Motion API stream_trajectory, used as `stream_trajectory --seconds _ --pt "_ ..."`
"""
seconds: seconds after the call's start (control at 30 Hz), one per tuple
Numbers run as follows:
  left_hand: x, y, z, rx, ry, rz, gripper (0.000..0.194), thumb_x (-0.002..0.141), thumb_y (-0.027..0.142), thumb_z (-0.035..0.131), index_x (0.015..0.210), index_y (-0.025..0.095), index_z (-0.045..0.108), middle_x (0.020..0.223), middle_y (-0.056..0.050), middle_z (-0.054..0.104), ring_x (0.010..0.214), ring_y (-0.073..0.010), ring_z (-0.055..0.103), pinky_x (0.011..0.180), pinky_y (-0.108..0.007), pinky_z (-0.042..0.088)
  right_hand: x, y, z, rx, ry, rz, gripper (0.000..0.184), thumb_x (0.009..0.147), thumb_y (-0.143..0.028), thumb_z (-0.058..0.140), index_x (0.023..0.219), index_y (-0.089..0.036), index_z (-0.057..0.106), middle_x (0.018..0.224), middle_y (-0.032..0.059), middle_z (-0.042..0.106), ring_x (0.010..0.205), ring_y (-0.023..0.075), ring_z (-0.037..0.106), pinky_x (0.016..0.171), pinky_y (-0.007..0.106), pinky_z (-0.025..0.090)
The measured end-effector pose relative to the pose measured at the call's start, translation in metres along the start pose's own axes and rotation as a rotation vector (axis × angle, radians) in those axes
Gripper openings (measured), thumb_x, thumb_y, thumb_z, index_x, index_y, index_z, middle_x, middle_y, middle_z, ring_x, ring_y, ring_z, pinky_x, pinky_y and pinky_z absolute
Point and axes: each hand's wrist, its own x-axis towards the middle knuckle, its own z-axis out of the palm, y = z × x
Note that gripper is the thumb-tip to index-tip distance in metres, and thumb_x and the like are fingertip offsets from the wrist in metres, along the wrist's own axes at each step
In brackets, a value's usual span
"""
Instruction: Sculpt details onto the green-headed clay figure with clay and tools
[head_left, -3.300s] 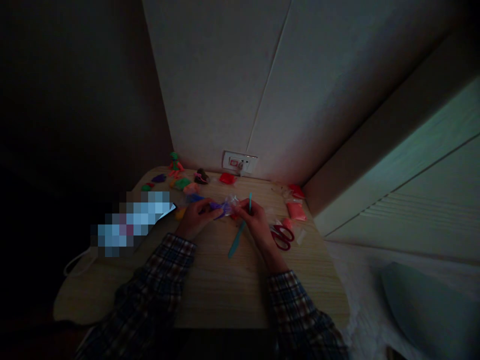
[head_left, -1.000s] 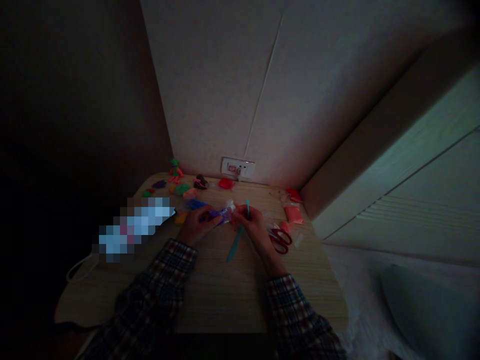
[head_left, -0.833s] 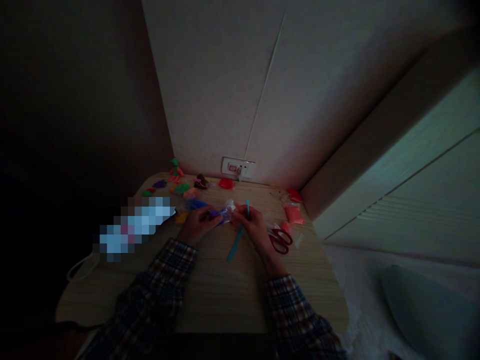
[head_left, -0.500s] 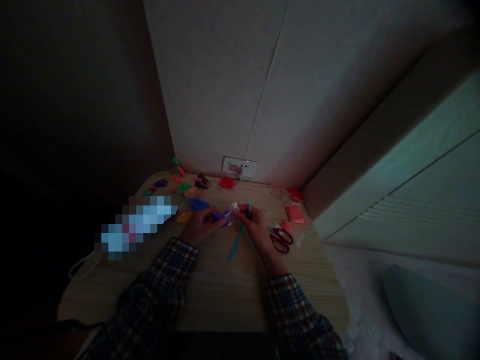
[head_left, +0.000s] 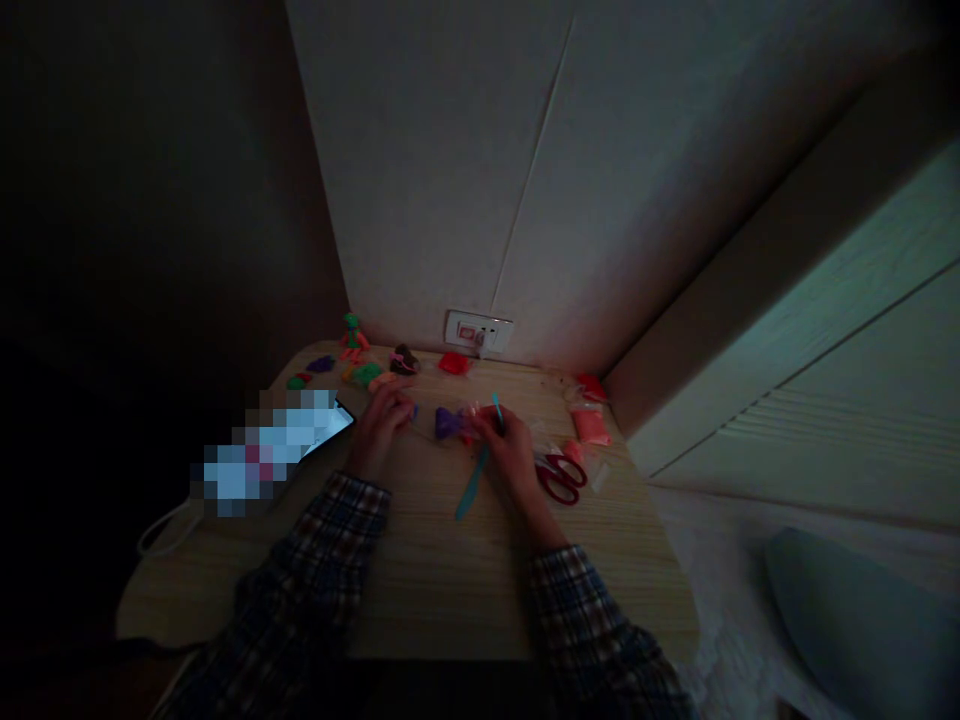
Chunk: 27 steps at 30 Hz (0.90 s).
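My right hand [head_left: 510, 440] pinches the clear top of a small bag of purple modelling clay [head_left: 448, 424], which hangs just left of its fingers. A bit of red shows beneath that bag. Over on the left, my left hand [head_left: 381, 425] has its fingers bent down around a bag of blue clay [head_left: 415, 412], mostly hidden by the hand. A teal plastic modelling knife [head_left: 471, 492] lies partly under my right hand. Red-handled scissors [head_left: 561, 478] rest to the right of that wrist.
A lit phone [head_left: 330, 428], partly pixelated, lies left with a white cable [head_left: 166, 548]. Along the back sit a green-and-orange clay figure [head_left: 352, 338], a brown clay piece [head_left: 404, 360], a green clay bag [head_left: 367, 375] and a red bag [head_left: 454, 363]. Pink clay [head_left: 591, 427] lies right.
My left hand has let go of the purple clay bag and moved left and away, onto the blue bag. The right hand keeps the purple bag in nearly the same place.
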Motion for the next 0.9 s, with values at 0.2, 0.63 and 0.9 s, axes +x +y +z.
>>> stream_trajectory --seconds 0.2,0.63,0.9 --pt "-0.001 0.003 -0.001 -0.344 0.010 -0.068 0.031 0.070 0.028 0.070 0.099 0.020 0.064 0.093 -0.006 0.070 0.078 -0.0136 0.059 0.066 -0.025 0.045 -0.004 -0.002 0.006 -0.020 0.022 -0.003 0.016 0.079 -0.038 0.063 0.086 -0.024 0.062 0.072 -0.0002 0.067 0.063 0.0158 0.057 0.060 0.027 0.041" --pt "-0.002 0.005 -0.006 -0.364 0.017 -0.128 0.022 0.060 0.031 0.082 0.075 0.017 0.074 0.080 -0.005 0.074 0.061 -0.0097 0.055 0.058 -0.024 0.046 -0.008 -0.017 -0.007 -0.171 0.123 -0.285 0.033 0.098 -0.033 0.032 0.102 -0.022 0.063 0.102 0.0072 0.056 0.099 0.0195 0.055 0.092 0.035 0.041" --pt "-0.003 0.008 -0.004 -0.412 0.035 -0.219 0.029 0.049 0.026 0.089 0.073 0.016 0.076 0.079 -0.005 0.077 0.074 -0.0155 0.067 0.063 -0.023 0.051 -0.007 -0.022 -0.012 -0.242 0.108 -0.334 0.029 0.095 -0.026 0.041 0.096 -0.021 0.070 0.089 0.0058 0.064 0.084 0.0191 0.060 0.077 0.031 0.047"
